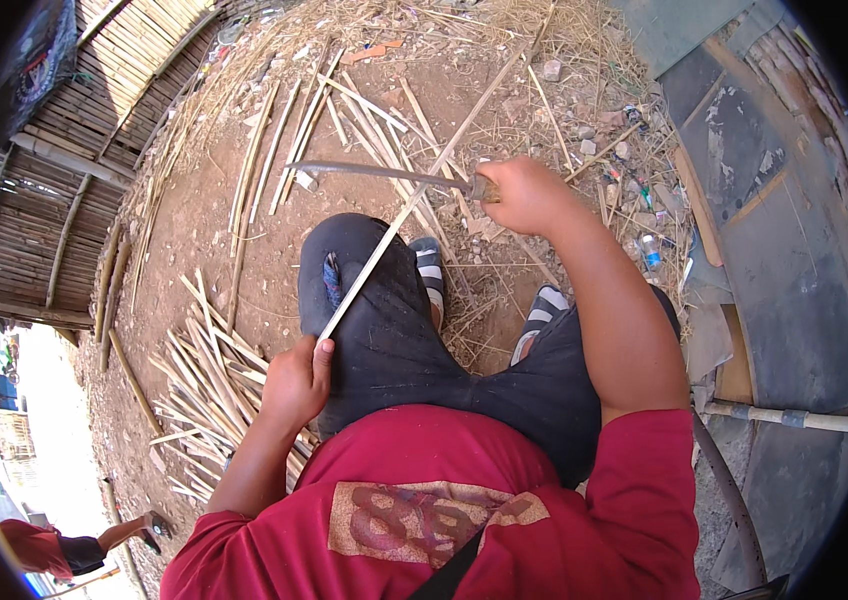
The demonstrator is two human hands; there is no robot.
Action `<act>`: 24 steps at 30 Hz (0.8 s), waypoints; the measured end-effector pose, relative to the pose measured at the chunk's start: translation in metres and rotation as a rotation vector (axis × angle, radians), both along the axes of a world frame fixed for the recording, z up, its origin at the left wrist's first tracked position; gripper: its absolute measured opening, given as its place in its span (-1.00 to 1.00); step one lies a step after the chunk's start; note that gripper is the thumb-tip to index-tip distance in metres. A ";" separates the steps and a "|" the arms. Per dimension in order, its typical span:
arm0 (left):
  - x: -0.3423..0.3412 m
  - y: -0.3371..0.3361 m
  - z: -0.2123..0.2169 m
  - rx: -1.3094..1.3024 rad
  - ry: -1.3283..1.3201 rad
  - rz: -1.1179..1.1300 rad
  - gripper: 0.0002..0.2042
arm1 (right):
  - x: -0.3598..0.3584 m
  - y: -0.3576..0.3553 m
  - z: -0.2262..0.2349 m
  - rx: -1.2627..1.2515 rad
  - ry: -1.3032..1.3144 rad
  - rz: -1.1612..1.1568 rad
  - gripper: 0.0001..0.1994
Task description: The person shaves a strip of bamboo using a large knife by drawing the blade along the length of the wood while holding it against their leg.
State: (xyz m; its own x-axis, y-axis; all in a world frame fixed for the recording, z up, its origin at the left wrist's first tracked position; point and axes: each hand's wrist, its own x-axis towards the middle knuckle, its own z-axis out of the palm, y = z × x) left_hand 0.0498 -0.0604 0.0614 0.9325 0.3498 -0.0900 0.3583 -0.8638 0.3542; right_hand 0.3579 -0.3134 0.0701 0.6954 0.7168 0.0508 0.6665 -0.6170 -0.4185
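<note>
Bamboo strip [384, 245] clenched in left hand [296, 380], knife [384, 175] gripped in right hand [529, 195].

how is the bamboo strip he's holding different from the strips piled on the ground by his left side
The held bamboo strip is one long piece, slanting from the left hand across the knee and out over the dirt; the piled strips are many, shorter, and lie crisscrossed on the ground. The held strip meets the knife in the right hand; nothing touches the pile. Both are thin, pale and split.
</note>
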 end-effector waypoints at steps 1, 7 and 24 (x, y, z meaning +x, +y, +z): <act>0.000 0.000 -0.002 0.010 0.001 -0.009 -0.56 | -0.007 0.002 0.006 -0.067 -0.028 0.074 -0.61; 0.004 -0.001 -0.002 0.024 0.009 -0.013 -0.57 | 0.043 -0.043 -0.037 0.241 0.231 -0.335 -0.66; 0.001 0.005 -0.006 0.007 -0.031 -0.027 -0.56 | 0.039 -0.043 -0.018 0.236 0.082 -0.286 -0.61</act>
